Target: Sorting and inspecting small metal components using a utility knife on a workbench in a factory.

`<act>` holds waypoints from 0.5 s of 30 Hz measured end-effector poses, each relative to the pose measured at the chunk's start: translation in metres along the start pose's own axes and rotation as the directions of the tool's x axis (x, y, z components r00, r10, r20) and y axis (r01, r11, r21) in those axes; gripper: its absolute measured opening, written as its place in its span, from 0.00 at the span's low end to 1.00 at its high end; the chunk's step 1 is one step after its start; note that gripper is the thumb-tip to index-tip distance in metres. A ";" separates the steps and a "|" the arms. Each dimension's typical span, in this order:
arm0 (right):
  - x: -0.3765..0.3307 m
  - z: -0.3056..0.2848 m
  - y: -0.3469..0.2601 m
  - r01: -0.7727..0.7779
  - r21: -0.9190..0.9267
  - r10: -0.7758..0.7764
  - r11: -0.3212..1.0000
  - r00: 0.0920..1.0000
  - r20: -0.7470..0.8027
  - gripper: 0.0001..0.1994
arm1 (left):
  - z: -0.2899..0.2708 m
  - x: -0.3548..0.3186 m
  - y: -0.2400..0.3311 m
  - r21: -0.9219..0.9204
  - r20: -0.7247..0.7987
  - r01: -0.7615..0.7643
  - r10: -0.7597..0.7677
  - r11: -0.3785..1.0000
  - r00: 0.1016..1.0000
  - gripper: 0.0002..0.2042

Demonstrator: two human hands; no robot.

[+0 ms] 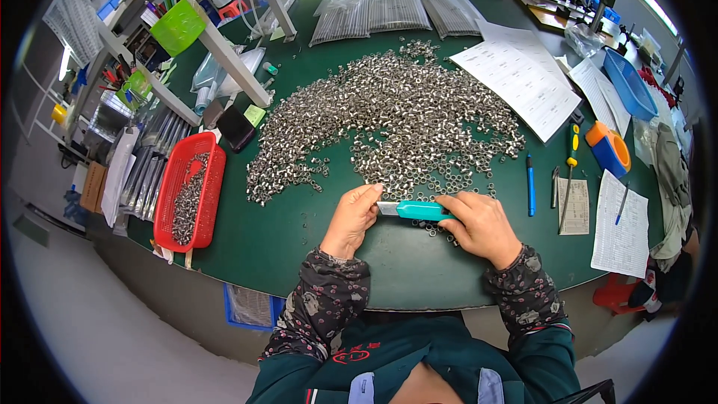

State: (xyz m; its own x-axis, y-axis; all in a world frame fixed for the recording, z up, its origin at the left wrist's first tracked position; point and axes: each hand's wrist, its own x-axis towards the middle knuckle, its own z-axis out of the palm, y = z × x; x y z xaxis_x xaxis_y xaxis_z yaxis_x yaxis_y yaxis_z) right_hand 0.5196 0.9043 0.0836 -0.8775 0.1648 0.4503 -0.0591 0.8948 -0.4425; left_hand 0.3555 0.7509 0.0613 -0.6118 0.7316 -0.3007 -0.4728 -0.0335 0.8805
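My right hand [483, 226] is closed round the teal handle of a utility knife [420, 211], with the thumb beneath and the fingers over its right end. The knife lies level above the near edge of the pile, its grey blade pointing left. At the blade's tip my left hand [349, 221] is pinched closed; whatever sits between its thumb and fingers is too small or hidden to tell. Just beyond both hands spreads a wide heap of small silvery metal rings [404, 116], and a few loose ones lie under the knife.
A red basket [213, 202] holding small metal parts stands left on the green table [419, 284]. Bagged metal tubes [400, 11] lie at the back. Right are paper sheets [516, 78], a blue pen [530, 187], a yellow-handled screwdriver [573, 146] and an orange-blue tape dispenser [609, 151].
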 end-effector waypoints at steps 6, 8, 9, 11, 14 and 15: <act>0.002 -0.004 -0.001 0.020 -0.008 -0.020 1.000 1.000 -0.017 0.15 | 0.001 -0.001 0.004 0.015 -0.018 0.058 -0.058 0.998 0.998 0.14; 0.002 -0.005 -0.001 0.029 -0.015 -0.029 0.999 0.999 -0.021 0.15 | 0.002 -0.002 0.004 0.036 -0.008 0.063 -0.062 0.997 0.998 0.15; 0.002 -0.005 -0.001 0.033 -0.031 -0.034 0.999 0.999 -0.024 0.15 | 0.002 -0.002 0.003 0.035 -0.008 0.061 -0.061 0.998 0.998 0.15; 0.003 -0.005 0.000 0.038 -0.048 -0.039 0.998 0.999 -0.026 0.15 | 0.001 -0.001 0.003 0.051 0.000 0.075 -0.076 0.996 0.997 0.15; 0.004 -0.007 -0.001 0.069 -0.074 -0.073 0.995 0.996 -0.049 0.15 | 0.002 -0.002 0.004 0.044 0.019 0.082 -0.083 0.996 0.996 0.15; 0.004 -0.007 -0.001 0.082 -0.109 -0.088 0.991 0.995 -0.056 0.15 | 0.001 -0.002 0.004 0.043 0.019 0.082 -0.083 0.996 0.996 0.15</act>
State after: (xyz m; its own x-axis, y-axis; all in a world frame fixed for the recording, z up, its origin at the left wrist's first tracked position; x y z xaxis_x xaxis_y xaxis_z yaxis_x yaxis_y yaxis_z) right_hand 0.5199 0.9067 0.0917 -0.8406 0.1084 0.5307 -0.0784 0.9451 -0.3172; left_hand 0.3556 0.7503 0.0662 -0.5587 0.7444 -0.3658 -0.4937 0.0559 0.8678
